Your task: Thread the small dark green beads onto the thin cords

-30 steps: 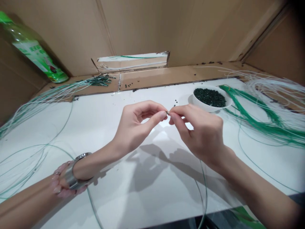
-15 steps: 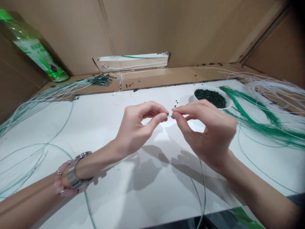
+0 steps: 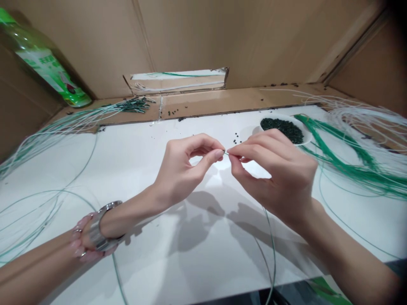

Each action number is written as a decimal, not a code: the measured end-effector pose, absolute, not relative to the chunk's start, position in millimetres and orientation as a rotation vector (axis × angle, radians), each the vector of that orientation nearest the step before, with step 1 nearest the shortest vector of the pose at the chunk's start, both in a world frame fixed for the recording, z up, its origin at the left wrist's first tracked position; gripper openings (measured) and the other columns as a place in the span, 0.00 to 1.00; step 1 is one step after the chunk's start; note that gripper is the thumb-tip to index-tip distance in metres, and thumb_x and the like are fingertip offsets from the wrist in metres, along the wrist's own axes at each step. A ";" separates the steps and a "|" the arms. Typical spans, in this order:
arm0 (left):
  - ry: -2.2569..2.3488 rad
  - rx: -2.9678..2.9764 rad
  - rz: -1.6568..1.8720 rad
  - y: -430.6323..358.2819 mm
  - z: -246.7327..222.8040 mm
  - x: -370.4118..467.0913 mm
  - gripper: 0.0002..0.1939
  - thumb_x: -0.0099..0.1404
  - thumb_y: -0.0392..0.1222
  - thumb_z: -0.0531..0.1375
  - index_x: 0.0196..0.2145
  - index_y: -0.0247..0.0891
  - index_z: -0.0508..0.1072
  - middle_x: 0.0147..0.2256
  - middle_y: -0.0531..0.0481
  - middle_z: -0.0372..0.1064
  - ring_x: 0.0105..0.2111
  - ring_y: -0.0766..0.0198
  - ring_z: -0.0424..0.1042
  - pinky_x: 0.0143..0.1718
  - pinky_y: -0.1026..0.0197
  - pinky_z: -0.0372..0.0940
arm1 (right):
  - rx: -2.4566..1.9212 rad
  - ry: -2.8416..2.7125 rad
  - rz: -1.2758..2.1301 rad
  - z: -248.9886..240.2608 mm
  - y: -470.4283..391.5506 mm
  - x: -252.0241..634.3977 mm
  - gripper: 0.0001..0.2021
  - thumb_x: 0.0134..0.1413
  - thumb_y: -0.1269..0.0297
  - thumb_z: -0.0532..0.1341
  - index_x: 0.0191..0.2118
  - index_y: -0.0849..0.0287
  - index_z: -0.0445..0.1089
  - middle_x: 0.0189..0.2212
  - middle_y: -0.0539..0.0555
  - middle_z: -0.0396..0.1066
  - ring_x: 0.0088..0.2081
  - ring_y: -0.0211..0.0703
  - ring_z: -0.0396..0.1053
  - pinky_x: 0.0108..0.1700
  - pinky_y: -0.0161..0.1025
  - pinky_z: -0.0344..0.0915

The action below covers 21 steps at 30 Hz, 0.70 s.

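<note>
My left hand (image 3: 192, 169) is closed in a pinch, thumb against forefinger, over the white tabletop. Opposite it, my right hand (image 3: 273, 169) pinches too, its fingertips almost meeting the left ones. A short stretch of thin green cord (image 3: 226, 153) shows in the small gap between them. Something tiny and dark sits at the left fingertips, too small to make out surely. Below my right hand a loop of green cord (image 3: 272, 245) hangs down past the table's front edge. Behind the right hand stands a white bowl (image 3: 308, 134) with many small dark green beads (image 3: 282, 129) in it.
A bundle of beaded cords (image 3: 133, 105) lies at the back left, near a green-capped bottle (image 3: 51, 67). Green strands (image 3: 343, 159) and white cords (image 3: 359, 112) lie at the right. Cardboard walls (image 3: 254, 42) enclose the back and sides. Loose beads (image 3: 235, 137) are scattered behind the hands.
My right fingertips have shifted slightly left and the hand's grip on the cord has changed a little. The left hand has hardly moved and stays pinched.
</note>
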<state>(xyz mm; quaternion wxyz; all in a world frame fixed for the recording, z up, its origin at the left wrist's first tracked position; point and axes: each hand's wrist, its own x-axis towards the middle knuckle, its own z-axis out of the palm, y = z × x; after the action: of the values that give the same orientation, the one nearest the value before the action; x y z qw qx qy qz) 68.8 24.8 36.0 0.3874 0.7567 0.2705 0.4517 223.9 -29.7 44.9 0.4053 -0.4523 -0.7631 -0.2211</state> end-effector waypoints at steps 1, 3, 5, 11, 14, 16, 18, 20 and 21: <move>0.685 1.925 1.152 24.9 35.6 68.8 0.03 0.59 0.33 0.60 0.28 0.36 0.73 0.27 0.54 0.73 0.28 0.70 0.71 0.33 0.67 0.69 | -1.146 -1.929 -0.566 44.8 -29.7 224.0 0.07 0.51 0.76 0.60 0.26 0.60 0.68 0.22 0.51 0.70 0.27 0.38 0.64 0.30 0.36 0.64; 0.676 1.929 1.157 25.2 34.8 68.5 0.03 0.59 0.34 0.61 0.28 0.37 0.73 0.27 0.54 0.73 0.28 0.70 0.72 0.33 0.67 0.70 | -1.156 -1.934 -0.572 44.5 -29.8 224.2 0.07 0.51 0.76 0.60 0.25 0.60 0.68 0.22 0.51 0.70 0.27 0.38 0.64 0.30 0.36 0.64; 0.678 1.939 1.162 25.5 34.2 68.2 0.03 0.59 0.34 0.61 0.28 0.37 0.74 0.27 0.54 0.73 0.28 0.69 0.72 0.33 0.66 0.70 | -1.154 -1.939 -0.567 44.2 -29.8 224.5 0.07 0.52 0.76 0.59 0.26 0.59 0.68 0.22 0.51 0.70 0.27 0.38 0.64 0.30 0.36 0.63; 0.700 1.970 1.163 26.0 34.8 67.7 0.03 0.59 0.35 0.61 0.28 0.37 0.74 0.27 0.53 0.73 0.28 0.68 0.72 0.33 0.65 0.70 | -1.160 -1.937 -0.556 44.7 -29.5 224.3 0.09 0.53 0.76 0.58 0.26 0.57 0.67 0.22 0.50 0.70 0.26 0.38 0.64 0.30 0.37 0.63; 0.694 1.984 1.168 26.0 35.3 67.6 0.03 0.59 0.35 0.61 0.28 0.38 0.74 0.27 0.54 0.73 0.28 0.69 0.71 0.33 0.66 0.70 | -1.155 -1.925 -0.555 44.9 -29.7 223.9 0.08 0.53 0.76 0.58 0.26 0.58 0.67 0.22 0.50 0.70 0.27 0.38 0.64 0.30 0.36 0.64; 0.687 1.989 1.166 26.2 35.3 67.6 0.03 0.59 0.34 0.61 0.28 0.38 0.74 0.27 0.54 0.73 0.28 0.69 0.71 0.32 0.67 0.70 | -1.161 -1.927 -0.553 44.8 -29.8 223.9 0.08 0.53 0.76 0.58 0.26 0.58 0.67 0.22 0.50 0.70 0.27 0.38 0.64 0.31 0.36 0.64; 0.684 1.993 1.163 26.5 35.1 67.7 0.03 0.59 0.34 0.61 0.28 0.37 0.74 0.27 0.53 0.73 0.28 0.69 0.71 0.32 0.67 0.69 | -1.157 -1.937 -0.557 44.6 -29.8 224.2 0.08 0.53 0.76 0.59 0.26 0.58 0.67 0.22 0.50 0.70 0.27 0.38 0.64 0.31 0.36 0.64; 0.683 1.998 1.165 26.8 34.8 67.7 0.03 0.59 0.34 0.61 0.28 0.37 0.74 0.27 0.54 0.73 0.28 0.70 0.71 0.32 0.67 0.69 | -1.146 -1.946 -0.571 44.3 -29.5 224.8 0.08 0.52 0.76 0.59 0.26 0.58 0.67 0.22 0.50 0.70 0.27 0.39 0.64 0.30 0.36 0.63; 0.683 2.000 1.166 26.9 34.6 67.7 0.03 0.59 0.33 0.61 0.28 0.37 0.73 0.27 0.54 0.73 0.28 0.70 0.71 0.32 0.68 0.69 | -1.145 -1.949 -0.578 44.2 -29.4 225.1 0.08 0.52 0.76 0.59 0.26 0.58 0.67 0.22 0.50 0.70 0.27 0.39 0.64 0.30 0.36 0.63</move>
<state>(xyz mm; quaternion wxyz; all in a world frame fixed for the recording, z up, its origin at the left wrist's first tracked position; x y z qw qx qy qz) 67.7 26.9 34.6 0.3562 0.7743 0.2644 0.4514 225.1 -29.4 44.2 0.3932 -0.4511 -0.7681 -0.2278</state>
